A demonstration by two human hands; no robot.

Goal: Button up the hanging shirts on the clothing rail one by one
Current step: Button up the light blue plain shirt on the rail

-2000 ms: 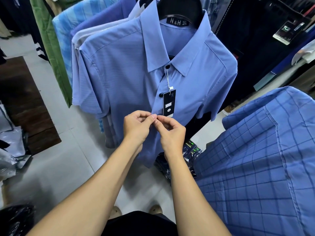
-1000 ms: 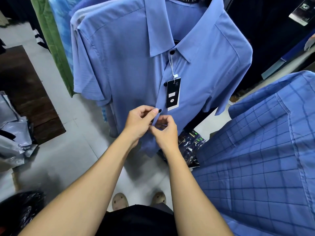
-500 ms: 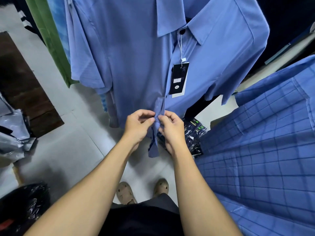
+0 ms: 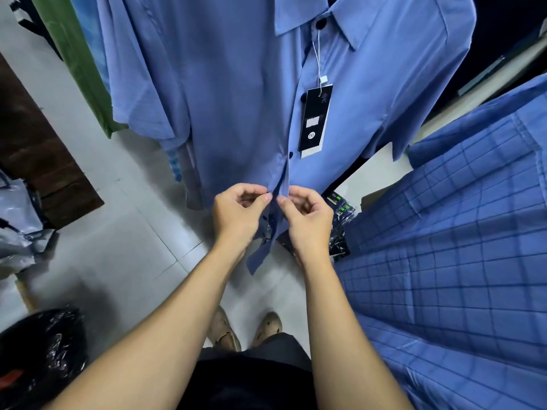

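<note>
1. Pale floor tiles [image 4: 118, 232] make up the background of what looks like a clothes shop. A dark mat [image 4: 35, 149] lies at nine o'clock, grey plastic bags [image 4: 17, 220] at eight and a black bag [image 4: 38, 350] at seven.
2. At twelve o'clock hangs the blue shirt [image 4: 236, 99], its front turned to the person. A green garment [image 4: 74, 60] hangs behind it at eleven o'clock, and a checked shirt [image 4: 458, 247] fills the view at four.
3. Three dark buttons show down the front: the top button [image 4: 320, 23] under the collar, the second button [image 4: 303, 97] and the third button [image 4: 291, 155]. The front lies closed down to the third, so these appear fastened.
4. A price tag [image 4: 315, 119] hangs on a string from the top button, at one o'clock from the hands and clear of the work.
5. The left hand [image 4: 236, 214] pinches one front edge between thumb and forefinger, its other fingers curled in.
6. The right hand [image 4: 307, 217] pinches the facing edge the same way, the two sets of fingertips almost touching.
7. Each hand likely holds its own edge so that button and hole can be lined up. The fingers hide the button itself.
8. Below the hands, at six o'clock from them, the shirt tail hangs apart, so the lower buttons seem to be undone and this shirt is about half finished.
</note>
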